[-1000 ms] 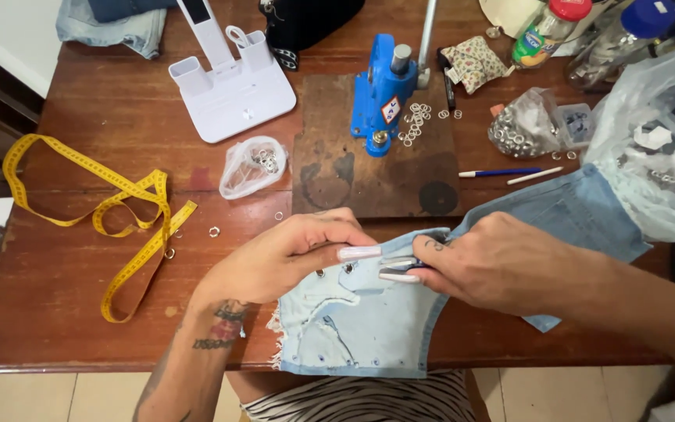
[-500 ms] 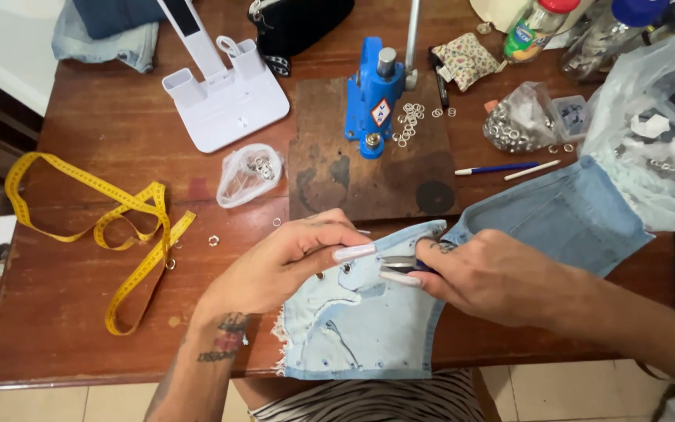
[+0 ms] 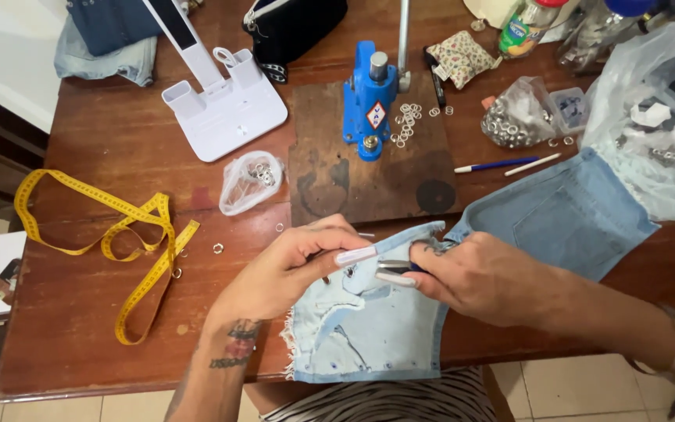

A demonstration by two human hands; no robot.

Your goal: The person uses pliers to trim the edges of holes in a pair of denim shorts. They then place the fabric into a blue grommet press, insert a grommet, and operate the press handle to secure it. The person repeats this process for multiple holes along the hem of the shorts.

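Currently, hands: left hand (image 3: 291, 270) palm down, fingers pinching the pale blue frayed denim piece (image 3: 369, 328); right hand (image 3: 474, 277) closed around small metal pliers (image 3: 392, 268).
Pliers axis: roughly level, tips pointing toward left hand.
Denim: under both hands, extending away past right hand.
Surface: worn brown wooden table (image 3: 103, 148); blue hand press (image 3: 369, 98) beyond hands, yellow measuring tape (image 3: 130, 234) outside left hand.

A worn brown wooden table (image 3: 103, 148) fills most of the view, its top scuffed and faintly shiny under even light. Beige floor tiles (image 3: 564, 387) show below its near edge, and a pale surface (image 3: 1, 55) lies beyond its left end.
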